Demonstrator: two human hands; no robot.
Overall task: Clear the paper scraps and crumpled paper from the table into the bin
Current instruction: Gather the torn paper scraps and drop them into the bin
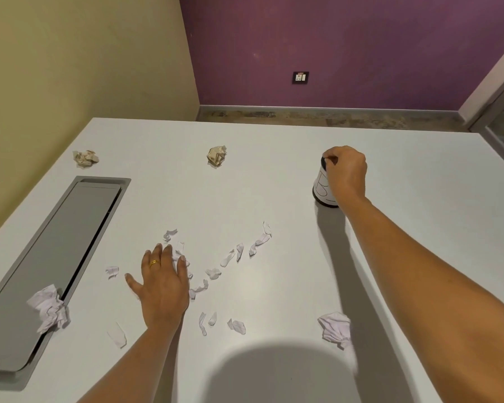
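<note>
On the white table (pixel 274 175), my right hand (pixel 346 173) grips the rim of a small black-and-white bin (pixel 322 189) at the far right. My left hand (pixel 162 282) lies flat with spread fingers among several small white paper scraps (pixel 256 245) in the middle. A crumpled white paper ball (pixel 335 328) lies near the front right beside my right forearm. Another white ball (pixel 50 308) rests on the grey panel's edge at the left. Two crumpled tan balls sit far back, one at the left (pixel 85 158) and one in the middle (pixel 216 155).
A grey recessed cable flap (pixel 56 251) runs along the table's left side. A yellow wall stands to the left, a purple wall with a socket (pixel 300 77) behind. The table's far edge drops to the floor. A round shadow falls on the near edge.
</note>
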